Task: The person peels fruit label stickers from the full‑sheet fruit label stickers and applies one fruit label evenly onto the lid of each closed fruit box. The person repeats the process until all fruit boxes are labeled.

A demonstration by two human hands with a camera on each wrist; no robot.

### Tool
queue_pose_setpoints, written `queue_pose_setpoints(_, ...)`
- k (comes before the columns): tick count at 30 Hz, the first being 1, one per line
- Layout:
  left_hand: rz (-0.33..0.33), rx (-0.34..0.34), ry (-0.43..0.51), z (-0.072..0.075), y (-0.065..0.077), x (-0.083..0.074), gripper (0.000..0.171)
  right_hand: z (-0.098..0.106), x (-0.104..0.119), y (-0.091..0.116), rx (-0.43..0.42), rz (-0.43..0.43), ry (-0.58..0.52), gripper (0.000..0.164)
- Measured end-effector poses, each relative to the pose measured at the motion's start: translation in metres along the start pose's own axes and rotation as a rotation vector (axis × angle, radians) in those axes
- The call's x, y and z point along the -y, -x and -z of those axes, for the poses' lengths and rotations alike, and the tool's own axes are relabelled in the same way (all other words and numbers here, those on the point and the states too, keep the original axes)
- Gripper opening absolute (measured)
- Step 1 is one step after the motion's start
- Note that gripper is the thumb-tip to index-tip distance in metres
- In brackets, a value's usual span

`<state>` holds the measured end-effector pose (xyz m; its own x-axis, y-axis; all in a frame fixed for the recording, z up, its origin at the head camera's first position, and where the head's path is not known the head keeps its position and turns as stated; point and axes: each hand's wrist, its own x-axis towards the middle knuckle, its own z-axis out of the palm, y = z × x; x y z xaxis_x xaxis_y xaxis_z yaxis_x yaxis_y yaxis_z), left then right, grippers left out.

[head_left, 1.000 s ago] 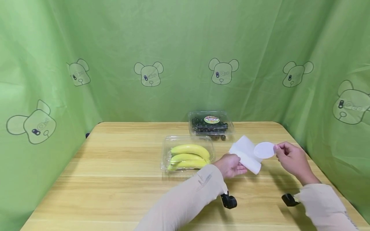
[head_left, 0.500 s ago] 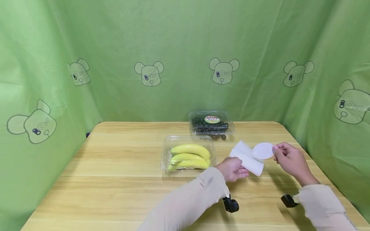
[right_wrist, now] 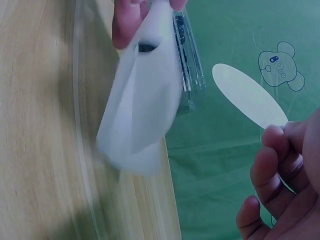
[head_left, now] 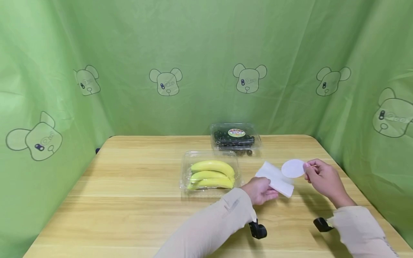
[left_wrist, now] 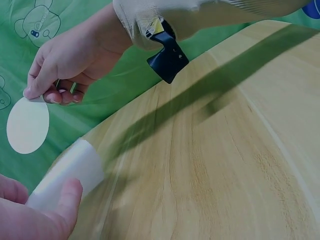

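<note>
My left hand [head_left: 260, 190] grips a loosely rolled sheet of white paper [head_left: 277, 181] above the right part of the table. In the left wrist view, its thumb [left_wrist: 70, 200] lies along the paper roll. To the right, my right hand [head_left: 324, 179] pinches the edge of a white oval label [head_left: 293, 168] between thumb and fingertips. The label's visible face is plain white, and it overlaps the paper's far corner in the head view. In the right wrist view, the label [right_wrist: 249, 95] hangs apart from the sheet, whose curled open end [right_wrist: 145, 120] shows.
A clear plastic box [head_left: 187, 161] with several yellow bananas [head_left: 211, 166] stands left of my left hand. Behind it is another clear box [head_left: 256, 141] of dark round fruit, bearing a colourful oval label [head_left: 236, 133]. Green curtains [head_left: 206, 43] enclose the wooden table [head_left: 129, 215].
The paper roll has dropped a little and tilted as my left hand moved slightly down and right. My right hand has shifted the oval label very slightly left.
</note>
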<state>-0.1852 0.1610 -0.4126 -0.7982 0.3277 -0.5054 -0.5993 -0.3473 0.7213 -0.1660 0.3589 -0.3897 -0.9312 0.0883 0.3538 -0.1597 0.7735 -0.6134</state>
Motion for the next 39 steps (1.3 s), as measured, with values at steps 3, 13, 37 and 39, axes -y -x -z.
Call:
queue_pose_setpoints(3,-0.006,-0.047,-0.016,-0.0015,-0.0003,0.0009,0.017,-0.0002,-0.0002,-0.0007,-0.002,0.0,0.004,0.032)
queue_pose_setpoints(13,-0.023,-0.091,-0.008,-0.0031,-0.0018,0.0045,0.021,-0.0019,0.0019,-0.0012,0.005,-0.001,-0.011,0.031)
queue_pose_setpoints(37,-0.022,-0.152,0.052,-0.0014,-0.0006,0.0039,0.025,-0.0067,0.0026,0.0007,0.024,-0.012,-0.009,0.03)
queue_pose_setpoints(39,-0.021,-0.146,0.058,-0.0014,-0.0001,0.0036,0.028,-0.0066,0.0034,0.001,0.027,-0.013,-0.006,0.031)
